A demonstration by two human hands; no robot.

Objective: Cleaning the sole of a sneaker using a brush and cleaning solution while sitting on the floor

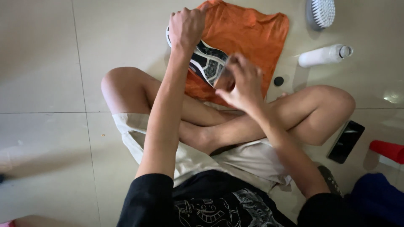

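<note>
Head view: left hand (186, 26) clenched around the toe end of a sneaker (206, 62), sole up, over an orange cloth (248, 29) on the floor. Right hand (244, 82) gripping its heel end. White bottle (322, 55) and brush (322, 11) nearby.

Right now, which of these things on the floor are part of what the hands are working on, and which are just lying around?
In use:
left hand
right hand
shoe, sole up, held by both
orange cloth under it

Lying about:
white brush
white bottle
small black cap
black phone
red object
</note>
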